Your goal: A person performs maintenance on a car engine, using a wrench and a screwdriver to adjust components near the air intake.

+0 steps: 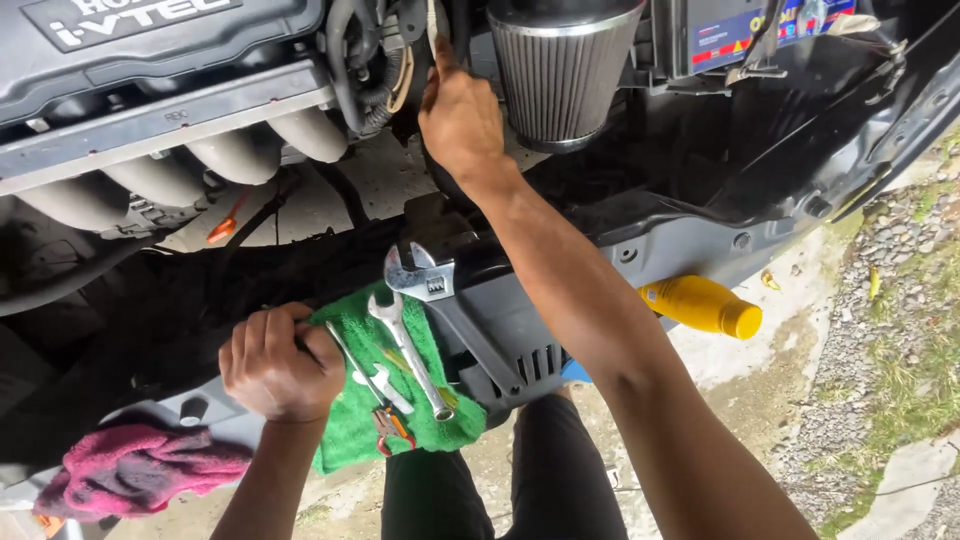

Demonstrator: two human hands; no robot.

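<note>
My right hand (460,115) reaches deep into the engine bay, fingers closed around something dark beside the cone air filter (560,70); what it grips is hidden. My left hand (278,362) is clenched in a fist on the front panel, resting at the left edge of a green cloth (370,420); I cannot tell whether it holds anything. On the cloth lie a combination wrench (408,350), a thin metal tool (352,362) and a red-handled tool (390,428). An adjustable wrench (445,310) lies just right of the cloth on the grey panel.
A silver intake manifold (200,165) and black engine cover (150,40) fill the upper left. A pink rag (130,470) lies at the lower left. A yellow bottle (700,305) sticks out under the grey front panel (680,250). Gravel and concrete ground lie to the right.
</note>
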